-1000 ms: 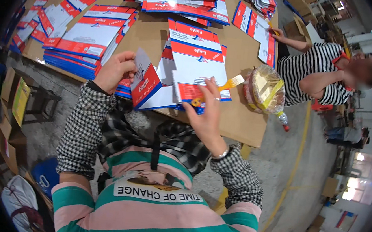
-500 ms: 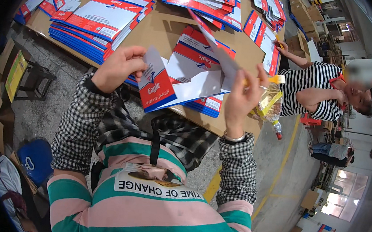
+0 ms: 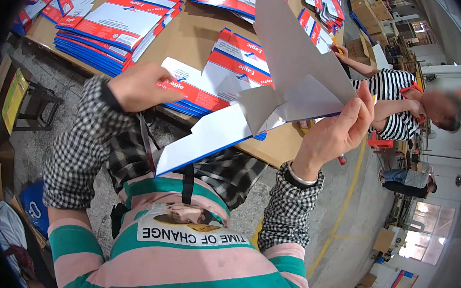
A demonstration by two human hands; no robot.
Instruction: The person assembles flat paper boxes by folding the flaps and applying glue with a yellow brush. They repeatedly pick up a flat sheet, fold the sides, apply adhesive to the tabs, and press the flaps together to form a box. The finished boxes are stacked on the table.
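A: So, what is each hand doing?

B: Her right hand (image 3: 334, 132) is raised at about 3 o'clock, fingers pressed together, pinching the edge of a flat carton blank (image 3: 279, 88). Its plain grey inside faces the camera, probably because she holds it up to work the flaps.

A: And the other?

B: The left hand (image 3: 139, 85), at about 10 o'clock, looks closed on the blank's lower printed end, though I cannot tell exactly how the fingers sit. With 2 hands at opposite ends, the sheet hangs tilted above the table edge, clear of the stacks.

A: What lies beneath?

B: A cardboard-covered table (image 3: 196, 31) with stacks of red, white and blue blanks (image 3: 115, 21) toward 11 o'clock, and 1 stack (image 3: 232, 62) just under the raised sheet, near enough to reach. A person in a striped top (image 3: 393, 100) sits at 2 o'clock.
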